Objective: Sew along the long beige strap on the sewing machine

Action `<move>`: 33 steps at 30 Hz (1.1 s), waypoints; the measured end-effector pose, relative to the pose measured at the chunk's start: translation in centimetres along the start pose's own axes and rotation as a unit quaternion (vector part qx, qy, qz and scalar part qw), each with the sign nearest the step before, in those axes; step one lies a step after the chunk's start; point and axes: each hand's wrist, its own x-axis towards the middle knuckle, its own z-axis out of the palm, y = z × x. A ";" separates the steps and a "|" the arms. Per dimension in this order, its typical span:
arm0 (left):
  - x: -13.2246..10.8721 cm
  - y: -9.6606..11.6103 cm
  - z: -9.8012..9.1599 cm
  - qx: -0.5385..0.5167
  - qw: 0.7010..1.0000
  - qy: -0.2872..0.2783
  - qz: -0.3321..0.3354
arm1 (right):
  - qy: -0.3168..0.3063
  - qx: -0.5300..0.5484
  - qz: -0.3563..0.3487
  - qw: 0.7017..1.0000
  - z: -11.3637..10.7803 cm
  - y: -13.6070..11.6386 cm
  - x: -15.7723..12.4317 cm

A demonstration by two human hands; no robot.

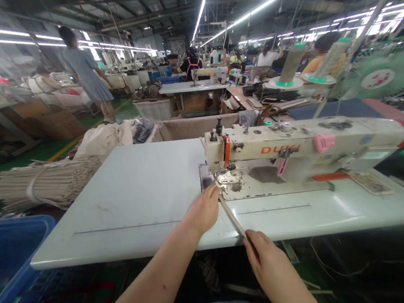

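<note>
A narrow beige strap (231, 215) runs diagonally across the white sewing table (137, 193) toward the needle area of a cream sewing machine (296, 148). My left hand (203, 210) presses the strap's far end down by the presser foot (222, 178). My right hand (269, 260) pinches the near end at the table's front edge. Both forearms reach in from below.
A tied bundle of beige straps (45, 181) lies at the table's left. A blue plastic crate (10, 261) stands at the lower left. Thread cones (290, 66) and a green fan (379, 75) sit at the right. Other people work at tables behind.
</note>
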 end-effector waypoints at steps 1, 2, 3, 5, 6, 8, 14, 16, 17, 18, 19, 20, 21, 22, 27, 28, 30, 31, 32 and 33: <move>0.0 -0.1 0.0 -0.004 1.000 0.001 -0.001 | -0.009 0.037 0.010 0.999 0.0 -0.1 0.1; 0.0 -0.1 0.0 -0.007 1.000 0.001 -0.001 | -0.028 0.085 0.030 0.996 0.0 -0.3 0.1; 0.0 -0.1 0.0 -0.010 1.000 0.002 -0.001 | -0.057 0.144 0.061 0.986 0.0 -0.5 0.1; 0.0 0.1 -0.2 -0.015 1.000 0.004 0.000 | -0.122 0.287 0.136 0.940 -0.1 -1.0 0.2; 0.0 0.1 -0.3 -0.018 1.000 0.005 -0.001 | -0.146 0.359 0.164 0.907 -0.2 -1.3 0.3; 0.0 0.3 -0.5 -0.024 1.000 0.010 -0.007 | -0.163 0.474 0.186 0.845 -0.5 -2.0 0.4; 0.1 0.7 -0.9 -0.013 1.000 0.005 -0.010 | -0.187 0.539 0.188 0.800 -1.0 -3.1 0.0; 0.1 0.8 -0.9 -0.007 1.000 0.005 -0.009 | -0.182 0.524 0.182 0.812 -0.6 -3.0 -0.1; 0.1 0.8 -1.0 -0.005 1.000 0.006 -0.008 | -0.181 0.517 0.179 0.817 -0.4 -2.9 -0.1; 0.1 0.8 -1.0 -0.005 1.000 0.007 -0.007 | -0.183 0.513 0.177 0.820 -0.1 -2.7 -0.1; 0.1 0.8 -1.0 -0.005 1.000 0.008 -0.006 | -0.186 0.509 0.178 0.821 0.1 -2.6 -0.1; 0.2 0.8 -1.0 -0.004 1.000 0.007 -0.005 | -0.191 0.506 0.180 0.822 0.2 -2.4 0.0; 0.2 0.8 -0.9 -0.003 1.000 0.007 -0.002 | -0.196 0.503 0.183 0.821 0.4 -2.2 0.1; 0.2 0.8 -0.9 -0.002 1.000 0.007 0.000 | -0.201 0.501 0.185 0.821 0.5 -2.0 0.2; 0.3 0.7 -0.8 -0.001 1.000 0.007 0.006 | -0.212 0.489 0.179 0.827 0.3 -1.6 0.3; 0.3 0.7 -0.9 0.000 1.000 0.007 0.006 | -0.210 0.489 0.176 0.828 0.2 -1.7 0.3; 0.3 0.7 -0.9 0.003 1.000 0.006 0.007 | -0.203 0.495 0.173 0.827 0.0 -2.0 0.2; 0.2 0.7 -0.9 0.005 1.000 0.005 0.009 | -0.201 0.500 0.174 0.824 -0.1 -2.2 0.1; 0.2 0.7 -0.9 0.007 1.000 0.004 0.012 | -0.199 0.505 0.176 0.821 -0.2 -2.3 0.1; 0.2 0.7 -0.9 0.010 1.000 0.004 0.013 | -0.196 0.508 0.177 0.820 -0.2 -2.4 0.1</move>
